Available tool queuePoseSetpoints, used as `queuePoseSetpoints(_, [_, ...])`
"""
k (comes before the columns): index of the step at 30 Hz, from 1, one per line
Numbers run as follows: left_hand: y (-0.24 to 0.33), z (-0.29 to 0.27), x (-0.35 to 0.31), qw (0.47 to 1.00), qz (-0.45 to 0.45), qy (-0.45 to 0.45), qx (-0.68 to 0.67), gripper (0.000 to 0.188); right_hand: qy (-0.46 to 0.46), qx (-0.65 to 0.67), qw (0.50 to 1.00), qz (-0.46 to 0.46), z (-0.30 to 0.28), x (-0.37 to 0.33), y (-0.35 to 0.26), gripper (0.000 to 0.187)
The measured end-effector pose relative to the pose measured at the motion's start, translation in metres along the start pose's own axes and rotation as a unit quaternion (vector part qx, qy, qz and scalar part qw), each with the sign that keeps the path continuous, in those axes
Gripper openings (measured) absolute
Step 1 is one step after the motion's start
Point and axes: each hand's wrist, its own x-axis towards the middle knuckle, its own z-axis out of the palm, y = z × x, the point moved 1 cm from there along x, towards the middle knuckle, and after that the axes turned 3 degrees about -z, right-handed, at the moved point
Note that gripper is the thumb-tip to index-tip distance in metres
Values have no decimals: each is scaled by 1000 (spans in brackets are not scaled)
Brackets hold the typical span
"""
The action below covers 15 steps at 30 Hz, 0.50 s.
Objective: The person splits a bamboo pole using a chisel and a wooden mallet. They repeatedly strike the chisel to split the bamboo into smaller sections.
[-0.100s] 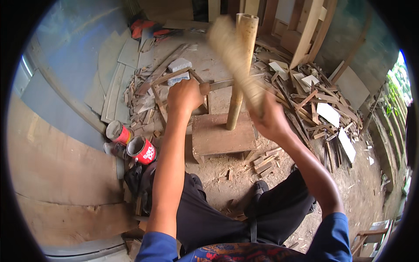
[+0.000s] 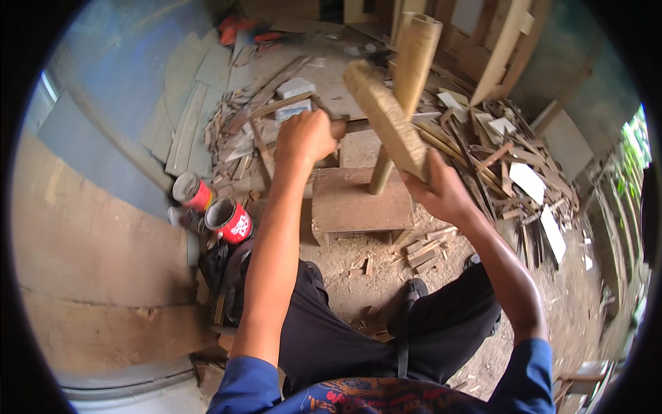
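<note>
A bamboo pole (image 2: 418,62) stands tilted on a low wooden stool (image 2: 358,207), its upper end leaning right. My left hand (image 2: 305,136) is closed around the handle of a large knife (image 2: 356,126). The blade lies across the bamboo partway up, and its tip shows past the right side; whether it is sunk into the bamboo I cannot tell. My right hand (image 2: 445,190) grips the lower end of a thick wooden stick (image 2: 387,117), slanted up to the left. The stick passes in front of the bamboo and hides part of it and the blade.
Two red cans (image 2: 229,221) stand left of the stool beside a leaning wooden panel (image 2: 96,228). Scrap wood (image 2: 493,155) is heaped on the right. Pale blocks (image 2: 295,88) lie beyond my left hand. Short offcuts (image 2: 426,254) lie by the stool's front right corner.
The wooden stick was blurred by motion and now shows sharper, tilted more toward the left. The bamboo leans further right in view, and the whole view has shifted slightly.
</note>
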Motion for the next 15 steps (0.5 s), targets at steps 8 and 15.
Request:
queuePoseSetpoints(8, [2,8,-1,1000,15,14,-21,38,213,24,964,-157,8,-3,-14,45])
queuePoseSetpoints(15, [-17,9,0,1000,0,21,-7,39,163,170,962,-142,-5,4,-57,45])
